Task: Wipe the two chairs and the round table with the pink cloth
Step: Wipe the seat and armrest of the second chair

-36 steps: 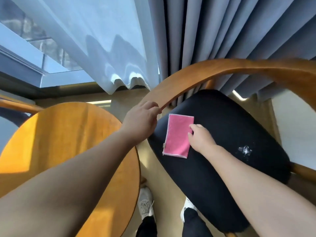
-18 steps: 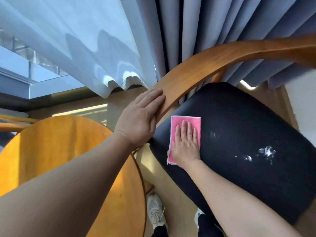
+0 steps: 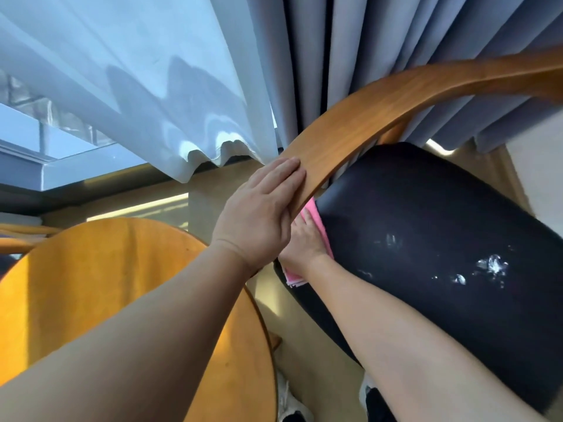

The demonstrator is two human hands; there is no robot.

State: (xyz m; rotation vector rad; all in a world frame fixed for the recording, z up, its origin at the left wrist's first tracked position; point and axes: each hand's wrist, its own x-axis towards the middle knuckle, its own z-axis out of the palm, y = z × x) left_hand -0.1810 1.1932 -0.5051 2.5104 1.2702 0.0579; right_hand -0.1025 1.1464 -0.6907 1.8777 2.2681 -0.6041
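Observation:
A chair with a black padded seat (image 3: pixel 426 226) and a curved wooden armrest (image 3: pixel 365 120) fills the right half. The pink cloth (image 3: pixel 318 222) lies at the seat's left edge. My right hand (image 3: pixel 304 243) presses flat on the cloth, partly hidden behind my left hand. My left hand (image 3: pixel 262 211) rests with straight fingers on the lower end of the armrest. White smears (image 3: pixel 490 266) mark the seat to the right. The round wooden table (image 3: pixel 106 284) is at the lower left. A second chair's wooden rail (image 3: pixel 21 236) shows at the far left.
A sheer white curtain (image 3: pixel 137 86) and grey drapes (image 3: pixel 350 50) hang behind the chair. A window ledge (image 3: pixel 76 169) runs at the left. My shoes (image 3: pixel 292 400) stand on the floor in the narrow gap between table and chair.
My right hand went flat on the cloth and slid it left to the seat's edge. My left hand opened and laid its fingers along the armrest. The view moved closer.

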